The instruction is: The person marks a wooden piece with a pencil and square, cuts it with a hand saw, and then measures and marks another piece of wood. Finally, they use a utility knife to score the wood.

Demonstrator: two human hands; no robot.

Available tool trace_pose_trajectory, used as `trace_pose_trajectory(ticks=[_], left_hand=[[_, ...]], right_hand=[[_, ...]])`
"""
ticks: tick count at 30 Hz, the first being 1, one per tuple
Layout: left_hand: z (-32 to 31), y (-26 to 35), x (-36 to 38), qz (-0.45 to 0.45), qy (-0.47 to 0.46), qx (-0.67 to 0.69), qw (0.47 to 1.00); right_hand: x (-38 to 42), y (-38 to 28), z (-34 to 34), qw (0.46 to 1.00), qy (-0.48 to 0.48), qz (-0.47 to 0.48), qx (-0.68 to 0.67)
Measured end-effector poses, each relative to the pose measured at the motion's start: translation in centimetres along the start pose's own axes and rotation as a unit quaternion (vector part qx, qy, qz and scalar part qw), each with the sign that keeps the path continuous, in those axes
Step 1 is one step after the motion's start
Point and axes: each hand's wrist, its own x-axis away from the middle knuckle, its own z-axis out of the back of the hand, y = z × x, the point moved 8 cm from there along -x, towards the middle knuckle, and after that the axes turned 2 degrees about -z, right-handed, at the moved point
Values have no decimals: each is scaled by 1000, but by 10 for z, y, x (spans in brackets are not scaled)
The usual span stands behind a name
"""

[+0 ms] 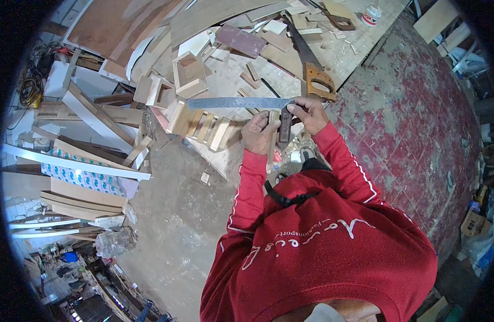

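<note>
Nearest us is the red sweater, on which we read "Fashionsport" beside a white script word that we cannot fully decipher. Beyond it, we see the left hand pinching a narrow wooden strip, and the right hand gripping a metal-bladed square near its corner, its dark stock just beside the strip. Farther, on the worktable, we note a wooden-handled saw and a white container whose red-marked label is too small to read.
</note>
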Motion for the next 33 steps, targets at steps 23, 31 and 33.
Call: trace_pose_trajectory(ticks=[23, 31, 33], left_hand=[[-12, 13, 13, 52, 24, -58, 997], [0, -2, 7, 24, 1, -114, 993], [6, -12, 8, 28, -4, -110, 994]], right_hand=[[6, -5, -13, 1000, -10, 9, 17], [3, 15, -9, 999, 29, -21, -16], [-2, 33, 1, 999, 51, -3, 10]])
